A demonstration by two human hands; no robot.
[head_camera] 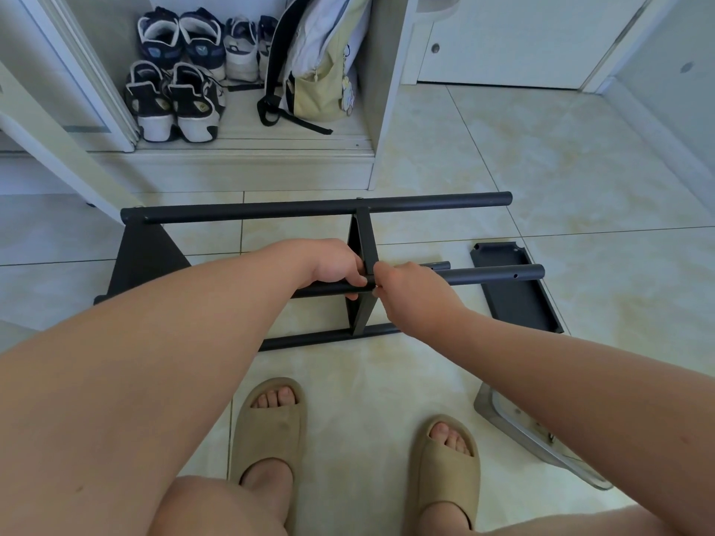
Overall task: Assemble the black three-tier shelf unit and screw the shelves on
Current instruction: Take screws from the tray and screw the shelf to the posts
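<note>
Left hand (336, 266) grips a black pole (495, 273) mid-frame; right hand (404, 290) pinches that pole just beside the upright shelf (365, 236).

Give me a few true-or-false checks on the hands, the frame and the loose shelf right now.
1. The left hand grips a black pole. True.
2. The frame stands upright. False: it lies on its side on the floor.
3. The loose shelf lies left of the frame. False: it lies to its right.
4. The right hand has its fingers at the joint of the middle shelf and that pole. True.
</note>
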